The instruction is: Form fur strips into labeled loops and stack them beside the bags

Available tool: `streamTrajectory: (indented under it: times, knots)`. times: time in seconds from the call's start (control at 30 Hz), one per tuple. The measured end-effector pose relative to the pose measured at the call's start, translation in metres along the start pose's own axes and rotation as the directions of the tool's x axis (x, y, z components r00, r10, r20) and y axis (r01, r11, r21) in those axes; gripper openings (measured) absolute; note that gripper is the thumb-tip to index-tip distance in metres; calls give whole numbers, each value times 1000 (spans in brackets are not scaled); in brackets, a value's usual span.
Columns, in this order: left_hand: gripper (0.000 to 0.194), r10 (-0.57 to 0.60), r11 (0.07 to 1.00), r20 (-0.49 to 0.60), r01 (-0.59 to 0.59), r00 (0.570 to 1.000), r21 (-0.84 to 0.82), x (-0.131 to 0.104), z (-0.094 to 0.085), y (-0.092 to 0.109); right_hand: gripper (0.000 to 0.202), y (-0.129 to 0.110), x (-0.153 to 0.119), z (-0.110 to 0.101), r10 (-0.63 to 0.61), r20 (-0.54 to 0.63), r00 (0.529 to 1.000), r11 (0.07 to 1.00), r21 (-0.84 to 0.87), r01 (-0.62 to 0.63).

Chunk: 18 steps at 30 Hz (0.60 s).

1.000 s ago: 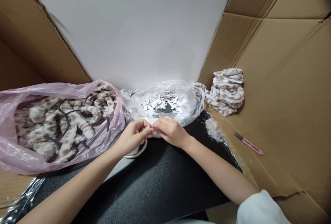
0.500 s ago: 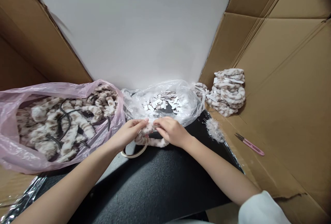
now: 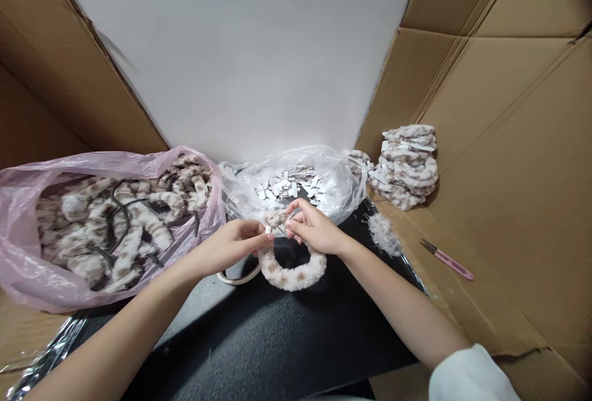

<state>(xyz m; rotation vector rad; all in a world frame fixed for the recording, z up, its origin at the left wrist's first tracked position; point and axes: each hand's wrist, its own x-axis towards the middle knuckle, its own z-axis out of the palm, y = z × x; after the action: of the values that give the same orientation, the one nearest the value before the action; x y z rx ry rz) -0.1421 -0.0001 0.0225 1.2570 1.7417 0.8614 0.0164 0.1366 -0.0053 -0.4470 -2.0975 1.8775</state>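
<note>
A fluffy white band with brown spots (image 3: pixel 293 279) hangs as a ring over the black table (image 3: pixel 277 345). My left hand (image 3: pixel 238 243) pinches the ring's upper left side between thumb and fingers. At its upper right, my right hand (image 3: pixel 317 229) is closed on the same band, fingertips bent together. A thin line shows near these fingertips, too small to make out. Just beyond my hands lies a clear plastic bag (image 3: pixel 340 188) with several white tags (image 3: pixel 280 188) in it. A pale ring like a tape roll (image 3: pixel 239 279) is partly hidden below my left hand.
At left, a pink plastic bag (image 3: pixel 18 228) holds fluffy spotted pieces (image 3: pixel 152 225) and dark cords. Tagged fluffy bands (image 3: pixel 409 169) are stacked at right, near a tuft of clear fibres (image 3: pixel 383 234) and pink-handled snips (image 3: pixel 448 259). Cardboard walls (image 3: pixel 518 160) flank the table.
The fluffy band has turned and opened into a full ring facing me. My right hand has shifted its hold with fingers raised, and my left hand has moved slightly lower.
</note>
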Motion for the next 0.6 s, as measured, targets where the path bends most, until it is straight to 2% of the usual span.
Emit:
streamTrajectory:
  times: [0.07,0.13,0.2,0.3,0.43,0.5,0.6]
  knots:
    - [30,27,998,-26,-29,999,-47,2,3,-3,18,-2,0,0,30,35,999,998,60,-32]
    - [31,6,997,-33,-9,999,-82,5,4,-7,19,-4,0,-1,64,82,995,988,138,-75]
    - [32,-16,996,-35,13,999,-88,6,2,-13,18,-6,-1,-2,91,126,988,971,211,-116]
    - [34,8,997,-73,-14,997,-80,7,-1,-18,19,-8,-1,-5,105,169,980,942,298,-152]
    - [27,-30,981,-141,2,990,-194,5,-1,-18,20,-8,-1,-5,96,191,977,938,312,-153]
    - [25,-74,964,-119,40,990,-263,5,1,-17,18,-8,-1,-4,90,172,981,953,273,-136]
    - [23,-138,925,-6,127,990,-357,5,3,-15,17,-9,-2,-3,87,119,989,970,215,-112]
